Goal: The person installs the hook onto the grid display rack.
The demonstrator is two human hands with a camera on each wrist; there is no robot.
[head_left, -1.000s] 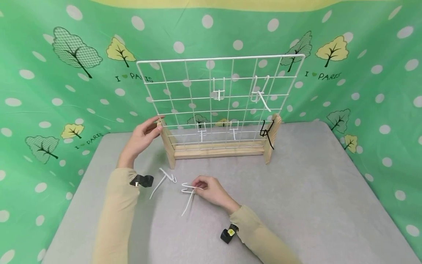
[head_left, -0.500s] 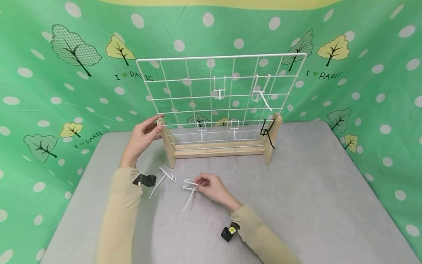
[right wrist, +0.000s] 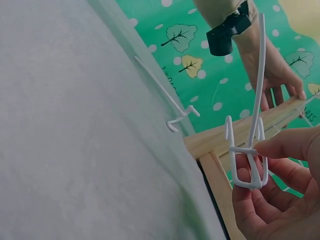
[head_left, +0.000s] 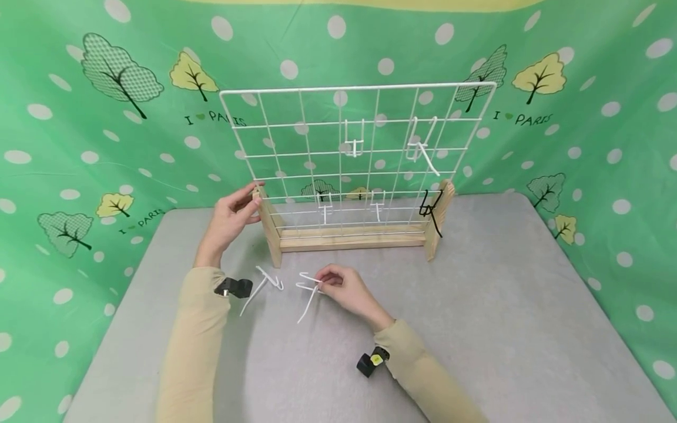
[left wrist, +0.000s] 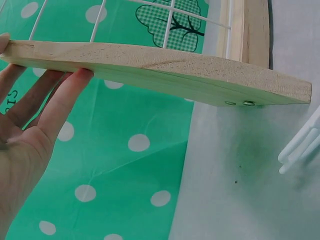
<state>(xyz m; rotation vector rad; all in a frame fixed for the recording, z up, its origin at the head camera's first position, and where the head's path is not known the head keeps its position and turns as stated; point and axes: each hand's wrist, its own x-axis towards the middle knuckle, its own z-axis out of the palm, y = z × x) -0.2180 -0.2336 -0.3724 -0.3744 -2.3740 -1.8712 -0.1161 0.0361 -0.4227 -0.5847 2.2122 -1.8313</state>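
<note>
Fingertips of the right hand (head_left: 346, 289) pinch a white wire hook (head_left: 308, 292) by its clip end, its long prong slanting toward 7 o'clock over the grey table (head_left: 502, 305); the right wrist view shows thumb and forefinger closed on the clip. At 9 o'clock of that hook, a second white hook (head_left: 261, 288) lies flat on the table, apart from it. At 11 o'clock, the left hand (head_left: 228, 222) rests with straight fingers against the top of the wooden left foot (head_left: 268, 226) of the white wire grid (head_left: 359, 153). Four white hooks hang on the grid, and a black hook (head_left: 429, 211) hangs at its lower right corner.
</note>
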